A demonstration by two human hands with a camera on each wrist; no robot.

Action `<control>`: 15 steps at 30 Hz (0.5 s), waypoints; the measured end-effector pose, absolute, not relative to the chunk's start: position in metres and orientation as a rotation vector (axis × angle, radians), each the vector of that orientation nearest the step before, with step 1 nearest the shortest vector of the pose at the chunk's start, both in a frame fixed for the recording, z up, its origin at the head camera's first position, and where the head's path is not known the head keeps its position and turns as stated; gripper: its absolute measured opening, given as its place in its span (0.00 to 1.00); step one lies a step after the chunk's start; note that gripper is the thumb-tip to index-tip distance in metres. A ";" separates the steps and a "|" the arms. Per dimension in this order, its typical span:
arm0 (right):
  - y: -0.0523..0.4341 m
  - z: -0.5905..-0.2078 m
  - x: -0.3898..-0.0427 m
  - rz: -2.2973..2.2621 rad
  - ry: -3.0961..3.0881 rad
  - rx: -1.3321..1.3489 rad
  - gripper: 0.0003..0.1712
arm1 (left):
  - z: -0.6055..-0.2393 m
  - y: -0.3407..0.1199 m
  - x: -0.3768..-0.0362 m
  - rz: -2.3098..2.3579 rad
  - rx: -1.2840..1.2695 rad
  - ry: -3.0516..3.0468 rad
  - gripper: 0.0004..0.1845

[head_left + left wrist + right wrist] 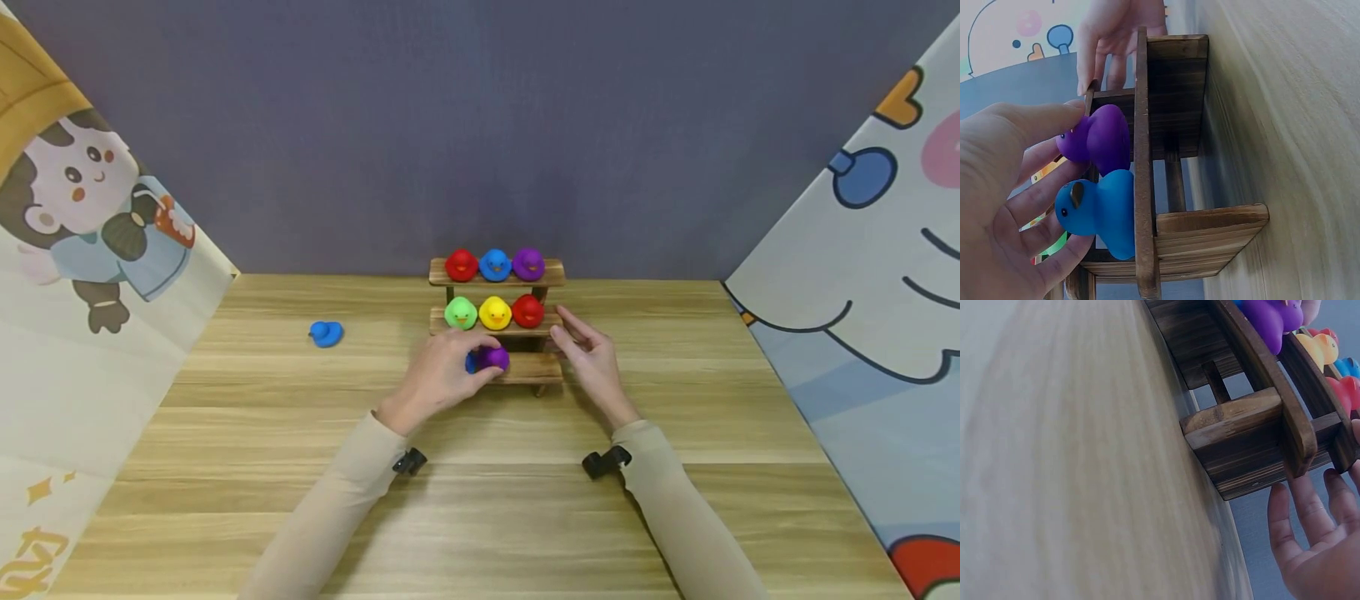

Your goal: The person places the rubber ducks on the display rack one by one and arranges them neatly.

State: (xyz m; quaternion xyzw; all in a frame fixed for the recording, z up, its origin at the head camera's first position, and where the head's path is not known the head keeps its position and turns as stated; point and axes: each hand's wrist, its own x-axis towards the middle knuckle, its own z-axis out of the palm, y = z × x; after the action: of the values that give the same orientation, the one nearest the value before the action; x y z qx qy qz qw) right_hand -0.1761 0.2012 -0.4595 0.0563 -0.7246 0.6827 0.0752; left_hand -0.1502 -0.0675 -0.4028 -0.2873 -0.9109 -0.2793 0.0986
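My left hand (442,375) holds a purple rubber duck (1100,139) at the lowest step of a small wooden tiered shelf (528,368), its thumb and fingers around the duck's upper part. Right beside that duck a blue rubber duck (1100,212) stands on the same step, largely hidden by the left hand in the head view. At the shelf's other end, my right hand (596,367) grips the end of the middle step, thumb and fingers on either side of it. The other right fingers (1307,509) extend loosely past the shelf's end.
Red, blue (495,266) and purple ducks line the top step; green, yellow (495,314) and red ducks line the middle one. Another blue duck (327,334) is on the wooden table (495,533) to the left. A dark wall (480,133) rises behind, with printed panels at both sides.
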 end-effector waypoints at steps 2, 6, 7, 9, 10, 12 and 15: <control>0.201 -0.460 -0.176 2.045 -2.177 0.168 0.29 | -0.404 -0.067 -0.150 -0.827 -0.848 -2.699 0.18; 0.201 -0.459 -0.176 2.043 -2.184 0.164 0.29 | -0.405 -0.067 -0.150 -0.831 -0.845 -2.704 0.18; 0.201 -0.459 -0.176 2.042 -2.186 0.163 0.29 | -0.406 -0.067 -0.150 -0.830 -0.846 -2.704 0.17; 0.202 -0.459 -0.176 2.044 -2.184 0.160 0.29 | -0.406 -0.067 -0.150 -0.826 -0.849 -2.706 0.17; 0.202 -0.460 -0.176 2.043 -2.185 0.160 0.29 | -0.406 -0.067 -0.151 -0.824 -0.852 -2.709 0.18; 0.202 -0.460 -0.176 2.040 -2.183 0.161 0.29 | -0.406 -0.067 -0.151 -0.825 -0.856 -2.715 0.18; 0.202 -0.460 -0.177 2.036 -2.182 0.164 0.29 | -0.407 -0.067 -0.151 -0.826 -0.862 -2.719 0.17</control>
State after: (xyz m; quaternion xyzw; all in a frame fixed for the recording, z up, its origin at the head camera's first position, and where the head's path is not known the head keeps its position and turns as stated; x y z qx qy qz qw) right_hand -0.1766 0.2015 -0.4603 0.0547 -0.7278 0.6794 0.0763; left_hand -0.1506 -0.0666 -0.4065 -0.2892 -0.9122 -0.2771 0.0860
